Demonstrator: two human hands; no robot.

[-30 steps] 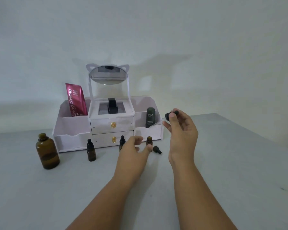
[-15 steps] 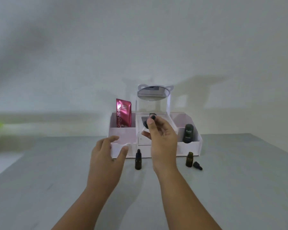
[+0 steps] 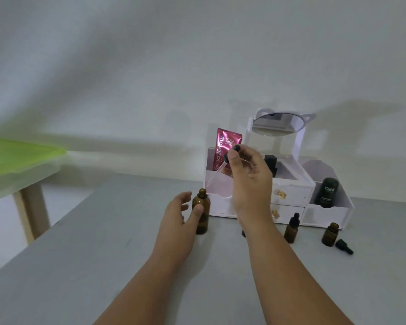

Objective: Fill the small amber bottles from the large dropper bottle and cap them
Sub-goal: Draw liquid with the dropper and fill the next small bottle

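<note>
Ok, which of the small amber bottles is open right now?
The rightmost small bottle: its neck is bare, and a black dropper cap lies on the table beside it. The small bottle to its left has its black cap on.

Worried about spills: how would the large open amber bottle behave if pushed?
The large amber bottle looks like glass: probably rigid, slippery, breakable. Tall and uncapped, it could tip and spill if pushed near its neck.

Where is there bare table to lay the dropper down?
Bare: the table left of the left hand and large amber bottle, and right of the loose cap. Crowded: the strip before the organizer, holding the capped small bottle and open small bottle.
</note>
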